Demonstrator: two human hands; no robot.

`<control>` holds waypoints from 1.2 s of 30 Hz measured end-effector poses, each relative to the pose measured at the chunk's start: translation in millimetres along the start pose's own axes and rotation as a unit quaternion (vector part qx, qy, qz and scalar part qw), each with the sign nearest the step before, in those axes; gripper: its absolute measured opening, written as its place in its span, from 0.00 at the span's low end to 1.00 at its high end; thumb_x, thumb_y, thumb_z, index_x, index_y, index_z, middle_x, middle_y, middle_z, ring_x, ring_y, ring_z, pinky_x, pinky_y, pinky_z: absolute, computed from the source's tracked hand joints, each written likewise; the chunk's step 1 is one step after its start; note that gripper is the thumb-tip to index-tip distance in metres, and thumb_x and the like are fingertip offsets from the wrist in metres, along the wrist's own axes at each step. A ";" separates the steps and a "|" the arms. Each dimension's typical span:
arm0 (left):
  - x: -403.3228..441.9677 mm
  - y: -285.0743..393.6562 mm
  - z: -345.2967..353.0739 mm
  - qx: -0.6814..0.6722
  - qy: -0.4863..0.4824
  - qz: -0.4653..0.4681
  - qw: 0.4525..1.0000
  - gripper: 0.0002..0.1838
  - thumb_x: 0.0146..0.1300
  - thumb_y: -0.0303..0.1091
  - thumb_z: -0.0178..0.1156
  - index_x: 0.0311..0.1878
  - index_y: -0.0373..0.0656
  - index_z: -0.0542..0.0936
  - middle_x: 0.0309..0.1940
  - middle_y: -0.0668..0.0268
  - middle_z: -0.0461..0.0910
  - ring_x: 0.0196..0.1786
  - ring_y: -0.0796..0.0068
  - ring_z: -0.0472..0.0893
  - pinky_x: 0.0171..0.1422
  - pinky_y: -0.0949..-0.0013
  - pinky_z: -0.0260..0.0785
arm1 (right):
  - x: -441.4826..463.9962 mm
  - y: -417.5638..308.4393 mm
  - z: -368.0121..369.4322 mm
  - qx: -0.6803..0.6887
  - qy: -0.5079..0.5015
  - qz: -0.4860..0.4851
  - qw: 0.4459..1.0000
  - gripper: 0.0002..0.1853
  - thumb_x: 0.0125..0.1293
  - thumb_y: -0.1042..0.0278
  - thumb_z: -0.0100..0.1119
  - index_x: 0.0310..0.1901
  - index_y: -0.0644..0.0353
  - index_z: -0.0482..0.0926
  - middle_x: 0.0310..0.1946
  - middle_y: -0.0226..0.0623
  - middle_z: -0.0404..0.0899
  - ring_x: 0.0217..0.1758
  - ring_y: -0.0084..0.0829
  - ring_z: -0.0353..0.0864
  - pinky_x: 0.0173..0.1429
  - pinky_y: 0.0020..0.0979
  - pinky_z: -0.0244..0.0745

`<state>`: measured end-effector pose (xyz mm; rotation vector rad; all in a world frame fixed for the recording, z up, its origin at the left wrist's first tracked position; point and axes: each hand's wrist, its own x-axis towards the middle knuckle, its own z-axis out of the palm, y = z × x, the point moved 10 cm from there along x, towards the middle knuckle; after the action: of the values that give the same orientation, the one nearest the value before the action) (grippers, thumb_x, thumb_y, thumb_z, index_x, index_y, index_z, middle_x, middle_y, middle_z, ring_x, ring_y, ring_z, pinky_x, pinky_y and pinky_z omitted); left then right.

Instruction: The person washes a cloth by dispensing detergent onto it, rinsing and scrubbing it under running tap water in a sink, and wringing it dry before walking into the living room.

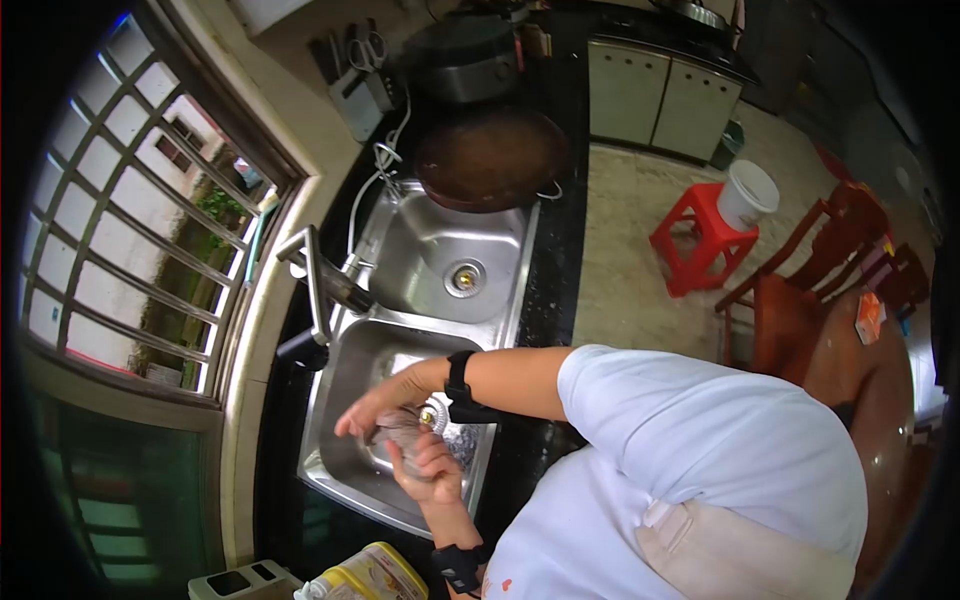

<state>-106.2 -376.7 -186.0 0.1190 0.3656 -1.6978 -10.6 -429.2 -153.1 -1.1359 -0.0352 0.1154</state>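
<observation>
Over the near sink basin (325,440), a crumpled grey-brown thing that looks like a wet cloth (402,428) is bunched between my two hands. My left hand (428,468) has its fingers curled around the lower side of it. From above, my right hand (385,402) presses on the upper end, with its fingers bent over it and partly blurred. Both wrists wear black bands. Behind the hands the basin's drain (430,412) shows in part. The faucet (318,285) rises beside the basin, on the window side.
A large brown wok (490,160) rests across the far end of the other basin (425,270). Beyond it stand a cooker (462,62) and a knife holder (355,95). A yellow-labelled container (375,575) is at the bottom. A red stool (700,240) bears a white bucket (748,195).
</observation>
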 end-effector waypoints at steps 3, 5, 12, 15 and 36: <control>0.1 -16.8 44.1 -0.180 -0.145 -0.055 0.971 0.26 0.54 0.40 0.60 0.45 0.26 0.64 0.24 0.70 0.66 0.21 0.84 0.69 0.22 0.81 0.67 | -13.2 3.8 0.2 0.179 0.014 0.016 0.984 0.27 0.60 0.51 0.51 0.57 0.57 0.67 0.52 0.35 0.70 0.55 0.26 0.67 0.60 0.27 0.61; -0.1 -20.7 39.6 -0.193 -0.144 -0.066 0.968 0.26 0.54 0.39 0.60 0.45 0.26 0.63 0.23 0.69 0.67 0.21 0.83 0.69 0.22 0.81 0.67 | -18.7 1.8 10.3 0.154 -0.039 0.017 0.987 0.24 0.59 0.54 0.52 0.52 0.63 0.71 0.45 0.37 0.75 0.50 0.25 0.72 0.55 0.27 0.67; -14.2 -12.0 33.1 -0.176 -0.117 -0.030 0.977 0.28 0.53 0.39 0.60 0.48 0.27 0.63 0.30 0.66 0.63 0.24 0.83 0.64 0.22 0.82 0.63 | -17.5 10.0 2.6 -0.023 0.086 0.030 0.996 0.13 0.54 0.68 0.59 0.39 0.66 0.77 0.34 0.33 0.78 0.34 0.20 0.75 0.35 0.21 0.72; -7.4 -3.7 -8.7 -0.021 0.001 -0.047 0.999 0.22 0.52 0.36 0.59 0.47 0.35 0.65 0.29 0.67 0.64 0.22 0.83 0.64 0.18 0.85 0.59 | -9.8 3.9 5.8 -0.156 0.115 0.021 0.981 0.08 0.51 0.68 0.61 0.29 0.65 0.80 0.24 0.32 0.78 0.27 0.20 0.75 0.30 0.22 0.71; -16.1 35.2 -80.9 0.415 0.277 0.154 0.853 0.09 0.58 0.39 0.48 0.31 0.44 0.69 0.17 0.68 0.68 0.14 0.82 0.66 0.12 0.81 0.51 | 1.9 53.1 12.5 -0.653 0.097 0.124 0.741 0.10 0.44 0.73 0.54 0.30 0.64 0.81 0.32 0.49 0.79 0.38 0.44 0.80 0.40 0.39 0.76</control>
<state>-79.6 -340.8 -263.8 1.2606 -0.0056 -1.3670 -13.7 -395.6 -196.0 -2.5770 0.2720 0.2213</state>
